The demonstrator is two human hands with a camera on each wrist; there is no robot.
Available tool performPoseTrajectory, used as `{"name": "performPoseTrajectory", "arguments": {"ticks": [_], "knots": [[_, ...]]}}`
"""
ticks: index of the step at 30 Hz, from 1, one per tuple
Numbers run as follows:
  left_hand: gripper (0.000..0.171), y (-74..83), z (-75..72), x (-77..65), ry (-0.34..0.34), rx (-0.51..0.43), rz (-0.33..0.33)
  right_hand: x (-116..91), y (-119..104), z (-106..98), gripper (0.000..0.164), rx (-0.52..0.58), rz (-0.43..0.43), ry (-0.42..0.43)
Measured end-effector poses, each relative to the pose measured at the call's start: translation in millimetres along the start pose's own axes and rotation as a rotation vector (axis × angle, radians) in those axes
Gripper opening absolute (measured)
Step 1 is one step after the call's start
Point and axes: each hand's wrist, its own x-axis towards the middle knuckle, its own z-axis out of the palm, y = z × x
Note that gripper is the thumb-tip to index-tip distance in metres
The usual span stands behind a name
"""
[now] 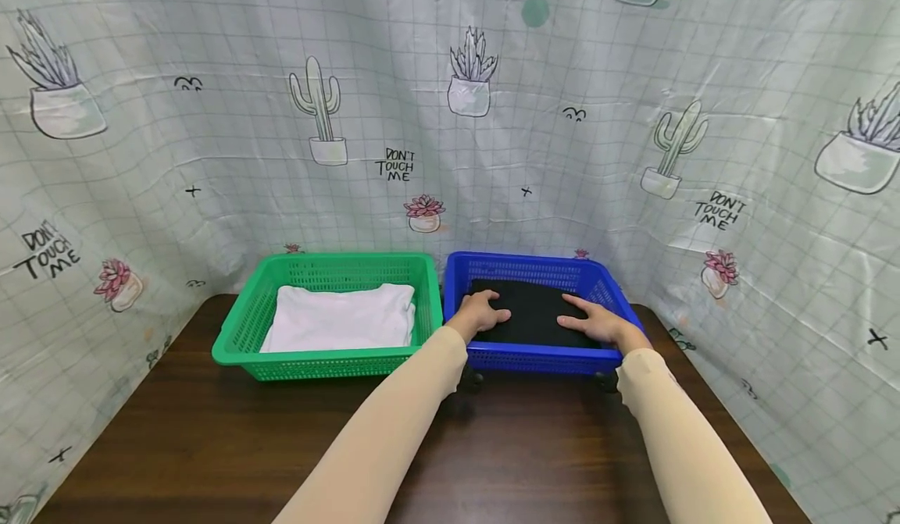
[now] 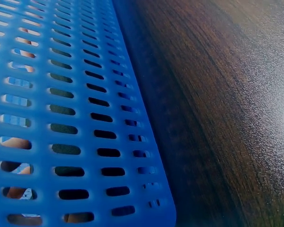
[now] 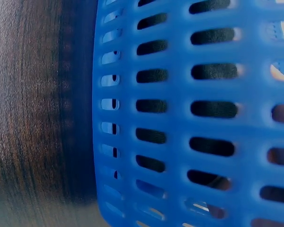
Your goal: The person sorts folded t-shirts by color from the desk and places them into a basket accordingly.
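Note:
A folded black cloth (image 1: 533,311) lies in the blue basket (image 1: 541,358). On its left side rests my left hand (image 1: 481,313), thumb and fingers spread. My right hand (image 1: 598,322) touches the cloth's right side, its fingers also apart and stretched inward. Both wrists cross the basket's front rim. The left wrist view is filled by the slotted basket wall (image 2: 92,123), with dark cloth and bits of skin behind the slots. A similar blue wall (image 3: 175,123) covers most of the right wrist view, and the hand there is mostly hidden.
A green basket (image 1: 316,366) stands directly left of the blue one, with a folded white cloth (image 1: 341,319) inside. Both baskets sit on a dark wooden table (image 1: 534,438). Behind and at the sides hangs a curtain (image 1: 394,87) printed with potted plants.

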Motion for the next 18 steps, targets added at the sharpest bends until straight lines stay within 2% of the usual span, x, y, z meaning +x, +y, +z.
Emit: {"name": "performPoseTrajectory", "arguments": {"ticks": [6,12,15,18], "knots": [[0.057,-2.5,-3.1,-2.1,-0.025,-0.018,0.012,1,-1,2,0.081,0.006,-0.001,0.009],[0.058,2.6,-8.0,-5.7,-0.136,-0.076,0.020,-4,0,1,0.080,-0.021,-0.029,0.026],[0.059,8.6,-13.7,-9.7,-0.178,-0.057,0.056,-10,-1,-2,0.079,-0.036,-0.042,0.035],[0.058,14.0,-24.2,-15.3,-0.183,-0.034,0.109,-16,-4,-6,0.078,-0.076,-0.051,0.026]]}}
